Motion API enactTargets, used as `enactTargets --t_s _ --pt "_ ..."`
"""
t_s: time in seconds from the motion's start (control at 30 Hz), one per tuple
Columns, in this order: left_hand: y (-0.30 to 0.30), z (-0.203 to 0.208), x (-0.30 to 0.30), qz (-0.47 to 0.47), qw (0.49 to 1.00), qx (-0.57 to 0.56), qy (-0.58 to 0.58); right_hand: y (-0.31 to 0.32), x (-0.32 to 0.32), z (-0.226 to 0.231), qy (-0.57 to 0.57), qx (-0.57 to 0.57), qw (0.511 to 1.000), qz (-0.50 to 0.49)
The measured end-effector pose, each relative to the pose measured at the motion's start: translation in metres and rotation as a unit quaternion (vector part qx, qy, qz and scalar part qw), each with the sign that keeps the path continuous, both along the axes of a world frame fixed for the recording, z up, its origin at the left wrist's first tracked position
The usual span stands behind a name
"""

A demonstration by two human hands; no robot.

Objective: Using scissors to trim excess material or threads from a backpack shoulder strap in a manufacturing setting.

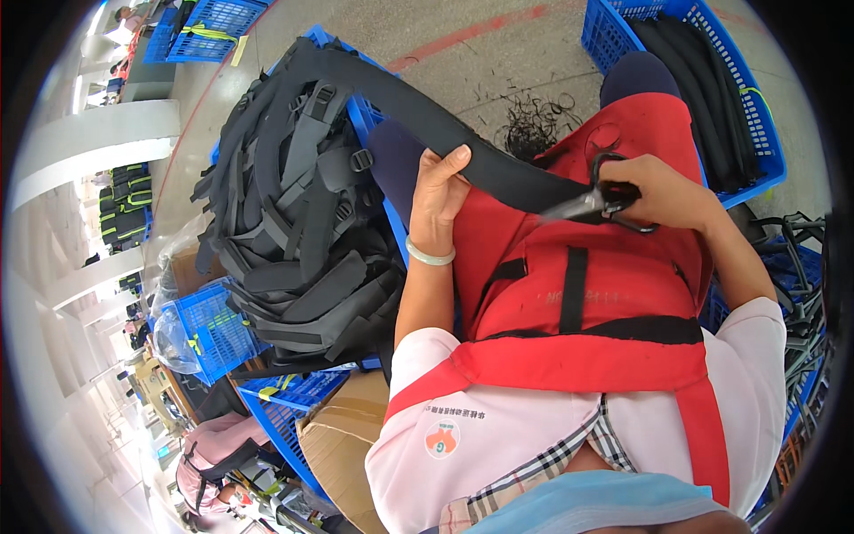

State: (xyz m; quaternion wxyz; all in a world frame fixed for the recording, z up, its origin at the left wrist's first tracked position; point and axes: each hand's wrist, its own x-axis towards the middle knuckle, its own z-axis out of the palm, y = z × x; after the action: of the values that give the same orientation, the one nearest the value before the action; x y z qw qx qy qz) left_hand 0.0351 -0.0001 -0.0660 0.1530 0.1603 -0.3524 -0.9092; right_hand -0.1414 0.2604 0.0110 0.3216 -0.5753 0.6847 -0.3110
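Note:
My left hand grips a long padded black strap, thumb on top of it. The strap runs from the heap on the left across my lap. Black-handled scissors are in my right hand, their blades pointing left beside the strap's right end. The blades are blurred, so whether they touch the strap is unclear. A red apron covers my lap beneath both hands.
Padded black straps with buckles pile up on a blue crate at left. Another blue crate at upper right holds long black pads. Black thread scraps litter the floor ahead. A cardboard box stands at lower left.

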Motion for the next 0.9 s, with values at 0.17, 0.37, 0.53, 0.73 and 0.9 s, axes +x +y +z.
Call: enactTargets --t_s 0.17,0.37,0.53,0.73,0.9 --pt "0.015 0.005 -0.004 0.016 1.0 0.011 0.021 -0.007 -0.005 -0.011 -0.359 0.072 0.903 -0.223" --pt "0.027 0.016 -0.011 0.019 0.999 0.007 0.043 -0.016 0.023 -0.045 -0.085 -0.025 0.99 -0.112" --pt "0.029 0.013 -0.008 0.02 0.998 -0.031 0.049 -0.023 0.022 -0.019 -0.061 0.07 0.993 -0.076" --pt "0.036 0.016 -0.011 0.027 0.998 -0.032 0.042 -0.027 0.024 -0.025 -0.006 0.022 0.997 -0.08" --pt "0.034 0.023 -0.01 0.045 0.996 -0.052 0.064 -0.031 0.018 -0.008 -0.007 0.045 0.998 -0.045"
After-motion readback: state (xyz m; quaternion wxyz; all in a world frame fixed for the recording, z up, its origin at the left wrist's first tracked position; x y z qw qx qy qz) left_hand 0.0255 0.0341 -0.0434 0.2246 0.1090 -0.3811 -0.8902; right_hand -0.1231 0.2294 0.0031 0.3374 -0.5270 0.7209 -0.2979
